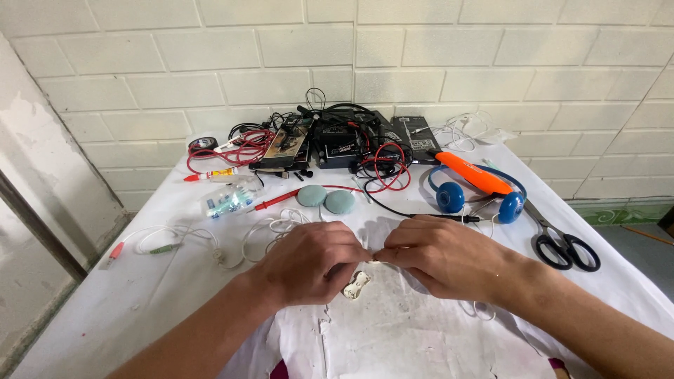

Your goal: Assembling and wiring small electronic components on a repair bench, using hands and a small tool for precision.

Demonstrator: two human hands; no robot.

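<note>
My left hand [312, 263] and my right hand [439, 256] meet at their fingertips over the white table cover [126, 309], pinching a tiny light part between them; what it is I cannot tell. Just below the fingertips lies a small white plastic piece [357, 286]. A thin white cable [477, 309] trails out from under my right hand. A black probe [449, 218] with its lead lies just beyond my right knuckles.
Blue headphones [453, 196] with an orange tool [472, 174] on them, black scissors [562, 242], two teal ear pads [326, 198], a red probe [277, 201], white earphone cables [210, 242], a clear bag of parts [228, 200], a glue tube [214, 174], tangled leads and black devices [337, 144] by the brick wall.
</note>
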